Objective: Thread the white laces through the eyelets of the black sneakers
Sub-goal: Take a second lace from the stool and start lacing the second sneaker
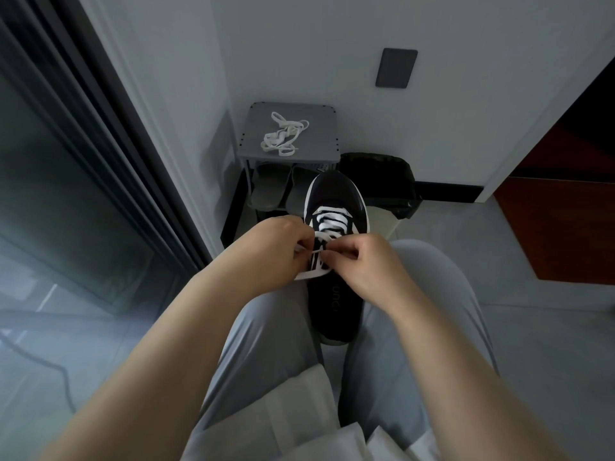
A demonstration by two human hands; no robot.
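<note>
A black sneaker (336, 301) with a white sole lies between my knees, toe pointing away from me. A white lace (331, 218) crosses its front eyelets in several rows. My left hand (276, 251) pinches a stretch of that lace at the sneaker's left side. My right hand (366, 264) pinches the lace over the middle eyelets, fingertips nearly meeting the left hand's. A loose lace end lies white below my left hand. A second white lace (283, 134) lies bundled on top of a grey shoe rack (319, 111) ahead.
Grey slippers (276, 188) sit on the rack's lower shelf. A black bag (382, 174) stands right of the rack against the white wall. A dark sliding door frame (109, 134) runs along the left. A wooden door (565, 211) is at right. My grey trousers fill the foreground.
</note>
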